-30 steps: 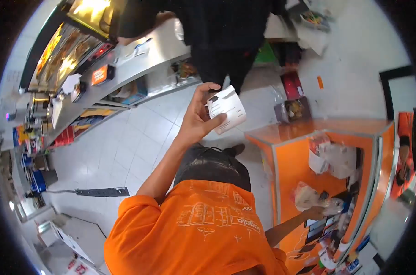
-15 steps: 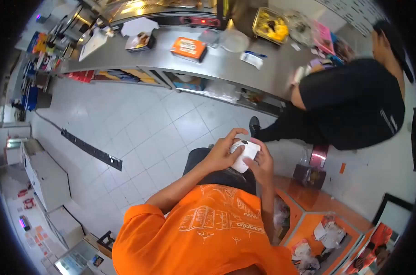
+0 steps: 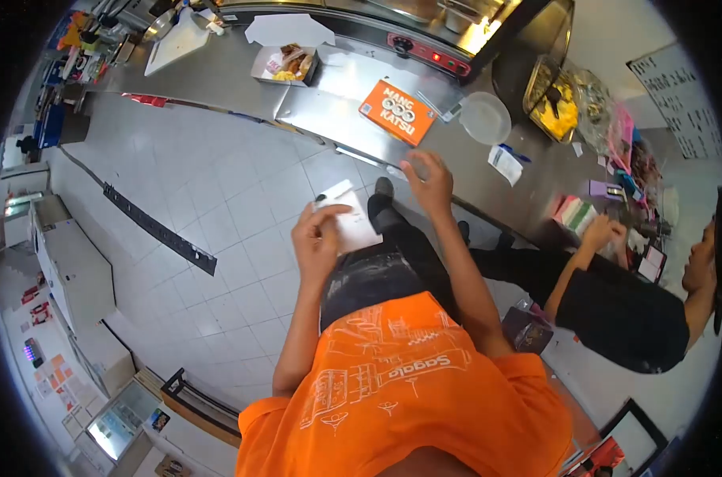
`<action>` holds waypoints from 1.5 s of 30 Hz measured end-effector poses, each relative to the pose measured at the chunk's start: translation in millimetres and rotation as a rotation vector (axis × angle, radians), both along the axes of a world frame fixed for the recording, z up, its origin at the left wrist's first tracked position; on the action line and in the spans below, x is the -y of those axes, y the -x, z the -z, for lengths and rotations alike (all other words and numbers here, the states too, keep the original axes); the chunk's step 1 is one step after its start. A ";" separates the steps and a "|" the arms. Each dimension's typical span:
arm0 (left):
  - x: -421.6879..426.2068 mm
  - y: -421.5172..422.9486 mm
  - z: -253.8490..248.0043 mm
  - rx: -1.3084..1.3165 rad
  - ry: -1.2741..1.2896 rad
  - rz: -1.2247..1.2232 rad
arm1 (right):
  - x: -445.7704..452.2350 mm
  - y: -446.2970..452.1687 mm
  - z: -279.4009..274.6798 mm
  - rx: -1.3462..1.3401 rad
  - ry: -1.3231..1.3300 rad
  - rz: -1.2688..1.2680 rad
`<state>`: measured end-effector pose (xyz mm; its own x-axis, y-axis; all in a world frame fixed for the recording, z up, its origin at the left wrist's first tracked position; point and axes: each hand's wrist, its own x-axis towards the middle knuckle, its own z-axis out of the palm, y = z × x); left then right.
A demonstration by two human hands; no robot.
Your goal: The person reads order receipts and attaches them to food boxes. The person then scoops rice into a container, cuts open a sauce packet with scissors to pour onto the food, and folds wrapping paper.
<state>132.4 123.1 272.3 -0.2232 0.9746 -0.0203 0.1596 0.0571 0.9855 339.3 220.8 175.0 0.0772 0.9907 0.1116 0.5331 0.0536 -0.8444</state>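
My left hand [image 3: 317,238] is closed on a flat white paper piece [image 3: 355,222], held in front of my dark trousers above the floor. A small dark spot shows at the paper's upper left corner. Its front side is too small to read. My right hand [image 3: 430,187] is raised by the counter's front edge with curled fingers apart, and I see nothing in it. Beyond it on the counter lies a shut orange box [image 3: 398,111] marked "MANG KATSU". To its left stands an open box of food [image 3: 287,65], its white lid folded back.
A steel counter [image 3: 329,111] carries a clear round lid [image 3: 485,119], a receipt [image 3: 505,164], a blue pen [image 3: 516,153] and a tray of yellow food [image 3: 556,111]. A heated display [image 3: 428,52] stands behind. At right, a co-worker in black [image 3: 623,318] handles things on the counter.
My hands have parted. The white paper stays in my left hand, now left of before, while my right hand has let go and moved up toward the counter. My view has shifted closer to it.
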 end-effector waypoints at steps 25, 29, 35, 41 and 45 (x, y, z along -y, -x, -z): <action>-331.1 -45.0 154.1 -1.049 -0.389 1.305 | -94.3 -36.3 42.2 0.268 -0.090 -0.042; -319.8 -46.0 148.3 -1.025 -0.254 1.170 | -87.4 -166.9 59.0 0.062 -0.342 0.750; -275.0 -60.6 137.6 -0.908 -0.104 0.771 | -104.2 -441.3 120.8 0.009 -0.035 1.661; -248.3 -78.5 153.1 -0.990 -0.211 0.613 | -116.7 -578.7 142.7 -0.208 -0.096 2.055; -245.9 -89.9 146.6 -0.991 -0.164 0.601 | -108.3 -599.6 144.7 -0.033 0.016 2.020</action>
